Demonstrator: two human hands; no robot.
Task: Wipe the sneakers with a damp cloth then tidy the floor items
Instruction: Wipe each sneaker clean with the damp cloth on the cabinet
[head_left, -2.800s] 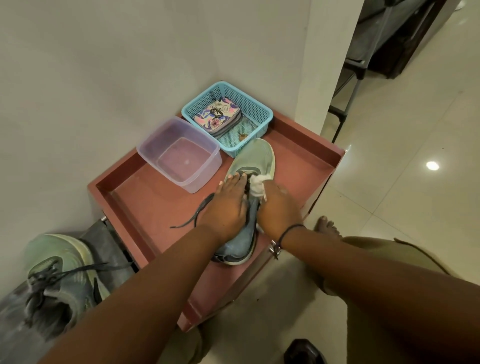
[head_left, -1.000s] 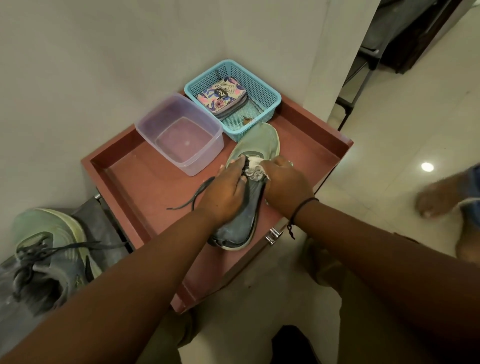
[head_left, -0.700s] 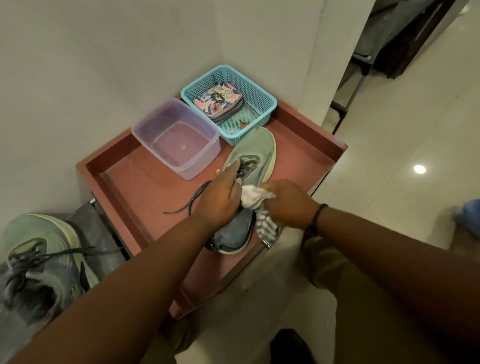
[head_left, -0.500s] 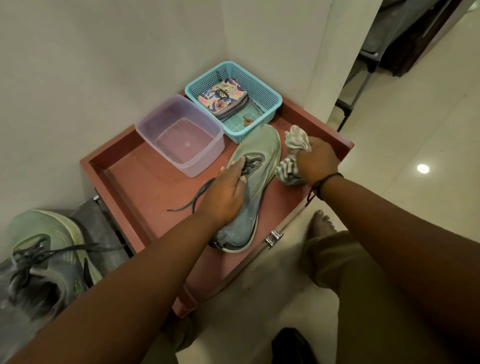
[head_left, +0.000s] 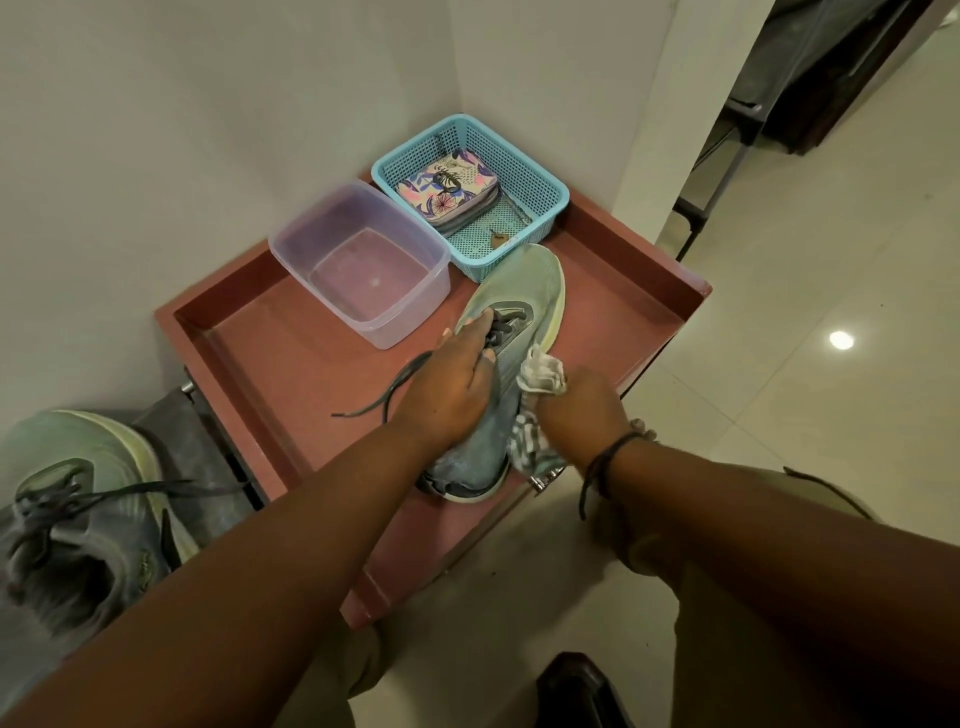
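Observation:
A pale green and grey sneaker (head_left: 524, 291) lies toe-away on the red tray-top stand (head_left: 291, 353). My left hand (head_left: 452, 389) grips it over the laces and tongue. My right hand (head_left: 582, 410) holds a bunched white and striped cloth (head_left: 540, 374) against the sneaker's right side, near the middle. The second sneaker (head_left: 88, 509) of the pair sits at the lower left, on a dark surface beside the stand.
A clear plastic tub (head_left: 363, 260) with a little water stands at the back of the stand. A blue mesh basket (head_left: 540, 187) holds a patterned pouch (head_left: 447, 187). The wall corner is behind, tiled floor (head_left: 831, 260) to the right, a dark object (head_left: 582, 691) near my feet.
My right hand, which had lifted the cloth toward the stand's right edge, has come back down against the sneaker's right side. My left hand has kept its grip on the sneaker.

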